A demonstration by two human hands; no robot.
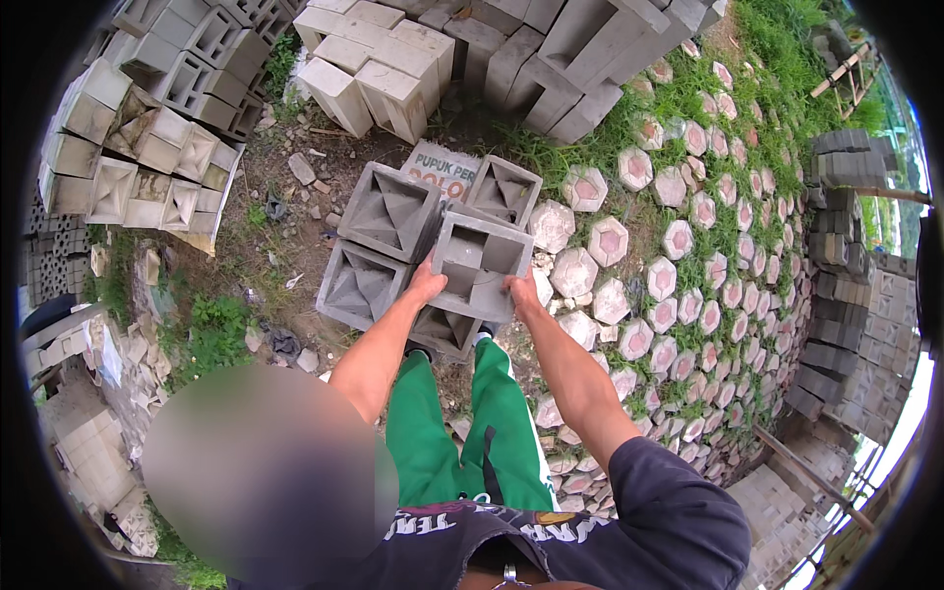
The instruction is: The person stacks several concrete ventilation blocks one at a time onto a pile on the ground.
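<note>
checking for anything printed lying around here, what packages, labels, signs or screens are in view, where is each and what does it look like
Printed sack or sheet: flat on the ground under the hollow grey concrete blocks, beyond the block in both hands; white-grey with red and dark lettering, mostly covered.
Printed shirt: on the person, bottom edge of the view; dark fabric with pale lettering.
No screens or signs in view.

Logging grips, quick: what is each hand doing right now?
Left hand: closed on the left edge of the grey concrete block.
Right hand: closed on the same block's near right edge.
</note>
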